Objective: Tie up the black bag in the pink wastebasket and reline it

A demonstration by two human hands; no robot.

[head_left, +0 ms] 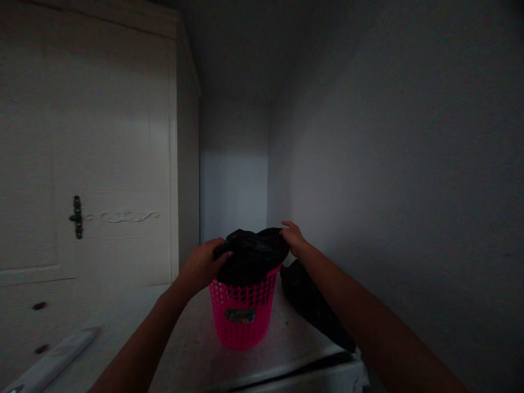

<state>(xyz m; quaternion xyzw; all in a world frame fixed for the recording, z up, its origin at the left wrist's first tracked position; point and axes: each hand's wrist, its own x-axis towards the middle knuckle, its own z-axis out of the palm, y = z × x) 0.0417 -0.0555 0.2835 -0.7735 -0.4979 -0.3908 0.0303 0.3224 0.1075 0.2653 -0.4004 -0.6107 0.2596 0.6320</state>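
A pink plastic basket (pixel 243 333) with a holed wall and a small label stands upright on a pale surface in front of me. A black plastic bag (pixel 249 256) lines its mouth and is folded over the rim. My left hand (pixel 207 262) grips the bag's edge at the left side, thumb and fingers closed on it. On the right side, my right hand (pixel 292 238) pinches the bag's edge near the rim, with one finger lifted. The basket's inside is hidden by the bag.
Another black plastic bag (pixel 307 297) lies right of the basket, partly behind my right forearm. A white wardrobe (pixel 118 153) with a dark handle (pixel 76 217) stands to the left. A grey wall (pixel 393 164) rises close on the right. The pale tabletop (pixel 192 349) ends in front.
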